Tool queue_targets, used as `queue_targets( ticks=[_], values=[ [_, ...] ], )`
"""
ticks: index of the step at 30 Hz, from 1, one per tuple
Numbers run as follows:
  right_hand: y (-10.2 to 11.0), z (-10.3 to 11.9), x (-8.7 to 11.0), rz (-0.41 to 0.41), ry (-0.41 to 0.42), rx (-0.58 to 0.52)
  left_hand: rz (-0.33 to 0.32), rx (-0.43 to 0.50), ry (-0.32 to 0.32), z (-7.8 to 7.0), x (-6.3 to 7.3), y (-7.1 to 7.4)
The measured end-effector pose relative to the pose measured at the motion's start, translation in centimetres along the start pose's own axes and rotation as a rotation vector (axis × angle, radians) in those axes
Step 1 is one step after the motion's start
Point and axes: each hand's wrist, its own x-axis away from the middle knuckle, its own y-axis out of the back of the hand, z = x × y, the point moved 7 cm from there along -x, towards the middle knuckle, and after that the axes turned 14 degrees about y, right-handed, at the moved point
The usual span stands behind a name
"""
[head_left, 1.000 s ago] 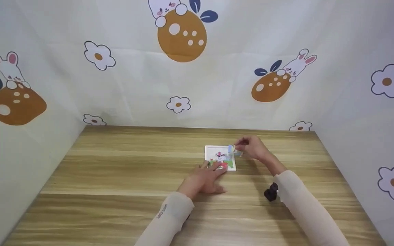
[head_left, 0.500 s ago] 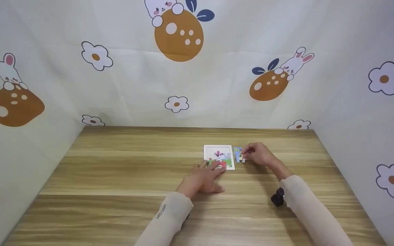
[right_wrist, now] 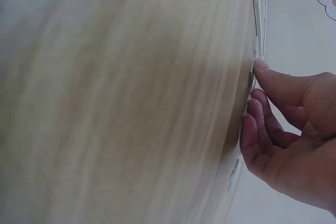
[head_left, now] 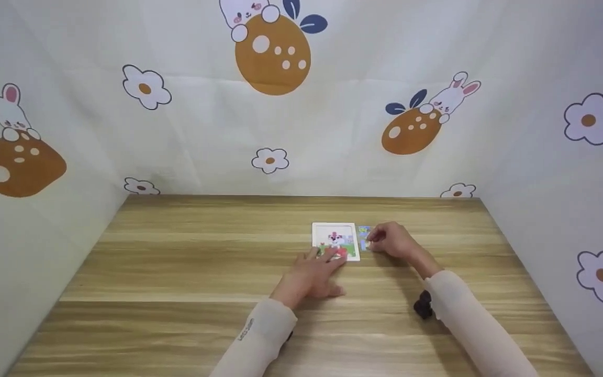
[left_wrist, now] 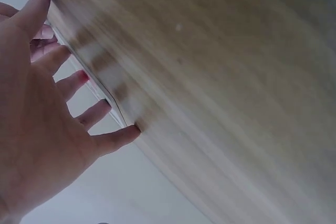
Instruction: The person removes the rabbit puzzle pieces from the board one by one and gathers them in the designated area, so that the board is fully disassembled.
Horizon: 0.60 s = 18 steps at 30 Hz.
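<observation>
A small white-framed jigsaw puzzle (head_left: 353,231) with a pink-and-white cartoon animal lies flat on the table. My left hand (head_left: 312,272) rests its spread fingertips on the puzzle's near edge, covering part of the picture. In the left wrist view its fingers (left_wrist: 97,115) are extended along the board's edge. Just right of the frame lie colourful loose puzzle pieces (head_left: 363,230). My right hand (head_left: 394,240) is bent over them, with thumb and fingers pinching a puzzle piece (right_wrist: 252,81) low at the tabletop; the hand hides much of it.
The wood-grain table (head_left: 176,272) reaches back to a pale curtain (head_left: 197,131) printed with rabbits, oranges and flowers, which also hangs at both sides. A black device (head_left: 423,305) sits under the right wrist. Another flat piece (right_wrist: 234,174) lies beyond the right fingers.
My right hand has moved from the puzzle's upper right corner, with a piece, down to the loose pieces beside the frame. My left hand stays on the puzzle.
</observation>
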Motion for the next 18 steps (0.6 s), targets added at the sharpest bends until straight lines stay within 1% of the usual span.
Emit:
queue_targets(
  ticks=[4, 6, 8, 10, 13, 18],
  values=[
    [0.4, 0.3, 0.0, -0.012, -0.011, -0.024, -0.028, -0.016, -0.031, -0.3, 0.2, 0.2],
    [0.6, 0.5, -0.1, -0.013, -0.001, -0.025, -0.04, -0.026, -0.051, -0.5, 0.3, 0.4],
    [0.8, 0.7, -0.3, -0.016, 0.008, -0.016, -0.056, -0.046, -0.072, -0.9, 0.3, 0.6],
    [0.9, 1.1, -0.6, -0.023, 0.011, -0.002, -0.074, -0.069, -0.08, -1.4, 0.3, 0.9],
    [1.0, 1.7, -1.1, -0.024, 0.007, 0.021, -0.109, -0.099, -0.074, -2.4, 0.2, 1.2],
    [0.5, 2.9, -2.3, 0.007, -0.017, 0.035, -0.143, -0.116, -0.033, -3.2, -0.2, 0.8]
  ],
)
